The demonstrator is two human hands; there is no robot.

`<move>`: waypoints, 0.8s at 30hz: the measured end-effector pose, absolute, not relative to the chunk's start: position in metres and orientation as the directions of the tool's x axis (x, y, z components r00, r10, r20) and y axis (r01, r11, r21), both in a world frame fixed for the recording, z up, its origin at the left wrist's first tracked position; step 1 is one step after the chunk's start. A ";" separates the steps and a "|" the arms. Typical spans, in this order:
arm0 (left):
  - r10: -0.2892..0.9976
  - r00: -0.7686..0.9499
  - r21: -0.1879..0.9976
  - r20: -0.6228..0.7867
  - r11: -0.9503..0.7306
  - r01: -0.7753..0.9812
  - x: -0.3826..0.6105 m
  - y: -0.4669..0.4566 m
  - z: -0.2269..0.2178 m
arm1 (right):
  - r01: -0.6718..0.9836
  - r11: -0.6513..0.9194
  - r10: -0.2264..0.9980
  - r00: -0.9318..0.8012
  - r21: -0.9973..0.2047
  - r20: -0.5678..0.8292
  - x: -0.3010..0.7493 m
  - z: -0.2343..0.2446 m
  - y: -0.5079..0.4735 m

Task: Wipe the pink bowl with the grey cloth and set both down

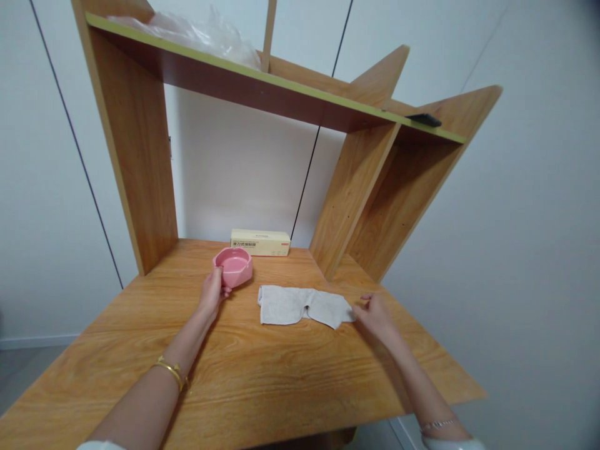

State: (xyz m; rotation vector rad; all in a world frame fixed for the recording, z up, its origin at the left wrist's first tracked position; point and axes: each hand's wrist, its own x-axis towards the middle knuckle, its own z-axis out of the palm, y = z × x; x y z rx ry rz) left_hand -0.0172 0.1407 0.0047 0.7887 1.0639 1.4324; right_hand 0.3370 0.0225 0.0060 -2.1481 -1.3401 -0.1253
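The wooden desk (pixel 262 375) spreads beneath the left hand (pixel 212 294) and the right hand (pixel 376 320), its near left part running out of sight. Beyond both sets of fingers rises the shelf unit (pixel 134 131), its top cut off from where I look. High above the left fingers, crumpled clear plastic (pixel 201 32) lies on a shelf, its folds too hazy to make out.

A folded grey cloth (pixel 284 307) lies on the desk between the two sets of fingers, its tapered end right by the right fingertips. Those fingers are half curled; whether they pinch the fabric or only hover beside it, I can't tell.

Past the left fingers, at the back of the desk, sits a pale box (pixel 274 245), its lower left corner hidden behind the pink bowl (pixel 238 275). The left fingers grip that bowl, thumb over the rim, the others partly hidden; I can't tell whether its base touches the desk.

Well above the right fingers rests a dark flat object (pixel 425 119), too small to identify. Back from the left fingers, a gold bracelet (pixel 171 370) circles the forearm; a thin silvery bracelet (pixel 438 424) sits behind the right ones.
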 end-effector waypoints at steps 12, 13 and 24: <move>0.981 -0.156 0.925 -0.115 0.048 -0.377 -0.017 0.140 0.007 | 0.996 0.034 0.976 -0.052 0.087 0.213 0.256 0.027 0.014; 0.981 -0.158 0.924 -0.117 0.049 -0.380 -0.017 0.140 0.007 | 0.995 0.030 0.978 -0.050 0.097 0.203 0.256 0.029 0.015; 0.982 -0.145 0.934 -0.121 0.064 -0.350 -0.018 0.142 0.005 | 0.988 -0.030 0.990 0.009 0.149 0.140 0.275 0.063 0.013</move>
